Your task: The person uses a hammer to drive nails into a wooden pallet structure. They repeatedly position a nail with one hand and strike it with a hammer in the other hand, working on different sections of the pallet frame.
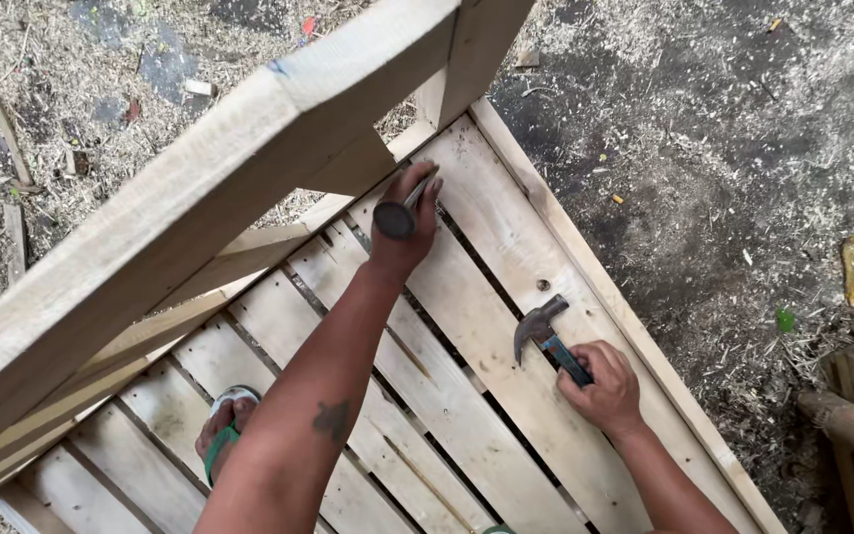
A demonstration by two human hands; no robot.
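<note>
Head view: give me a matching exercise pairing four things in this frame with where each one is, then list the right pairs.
Things
1. steel claw hammer with blue handle
2. round-headed metal rod
3. green-strapped sandal
4. thick pale wooden beam

Places
A. under a foot on the slatted wooden panel
B. gripped in the left hand
C. slanting across the upper left, above the panel
D. held by the right hand, head resting on a slat

Pairs: 1-D, 2-B, 3-A, 4-C
</note>
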